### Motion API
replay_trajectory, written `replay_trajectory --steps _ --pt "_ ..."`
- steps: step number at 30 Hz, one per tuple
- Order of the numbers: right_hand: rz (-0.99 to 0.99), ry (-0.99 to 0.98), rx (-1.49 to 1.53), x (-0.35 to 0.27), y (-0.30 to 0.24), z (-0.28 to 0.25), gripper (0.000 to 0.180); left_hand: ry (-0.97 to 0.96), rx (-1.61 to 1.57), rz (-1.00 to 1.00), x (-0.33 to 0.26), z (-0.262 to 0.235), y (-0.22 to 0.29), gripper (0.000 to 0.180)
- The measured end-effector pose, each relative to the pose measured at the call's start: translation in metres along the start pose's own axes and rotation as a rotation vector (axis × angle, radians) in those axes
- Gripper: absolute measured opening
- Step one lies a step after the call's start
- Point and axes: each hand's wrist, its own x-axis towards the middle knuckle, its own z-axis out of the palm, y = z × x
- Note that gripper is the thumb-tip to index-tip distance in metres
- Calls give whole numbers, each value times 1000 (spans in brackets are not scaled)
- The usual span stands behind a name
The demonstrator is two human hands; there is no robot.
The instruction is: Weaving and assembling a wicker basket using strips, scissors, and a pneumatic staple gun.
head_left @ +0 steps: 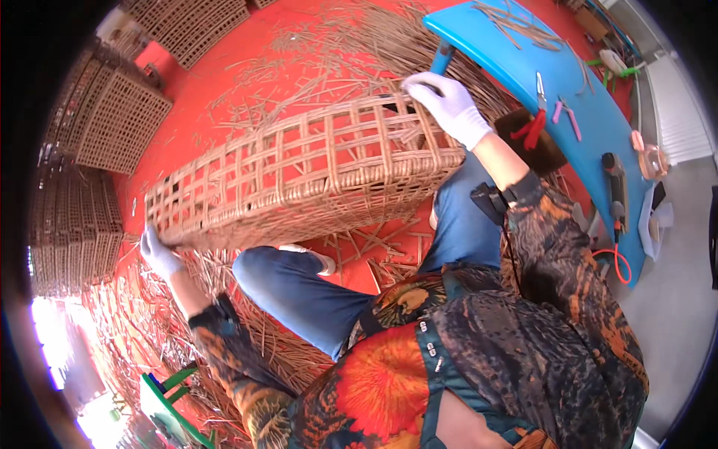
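Note:
A wide, open-lattice woven basket (333, 179) of brown cane or rattan hangs tilted above my knees, its length running from lower left to upper right. At its left end, my left hand (158, 256) in a white glove grips the corner. My right hand (452, 108), also in a white glove, is closed over the edge at the upper right end. Parts of the fingers of both hands are hidden by the basket. A braided edge runs along the side nearest me.
To the right stands a blue table (479, 34) with red-handled pliers (532, 129), pink-handled cutters (570, 120) and a dark corded tool (615, 187). Woven baskets (123, 123) are stacked at left. Loose strips (359, 41) litter the red floor. A green-edged stool (166, 419) is at lower left.

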Motion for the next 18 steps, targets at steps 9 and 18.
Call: replay_trajectory --steps 9,18 --pt "28 -26 95 45 -16 28 32 320 331 28 -28 -98 -15 42" --pt "-13 -31 -129 66 10 11 39 339 1344 19 -55 -35 29 46"
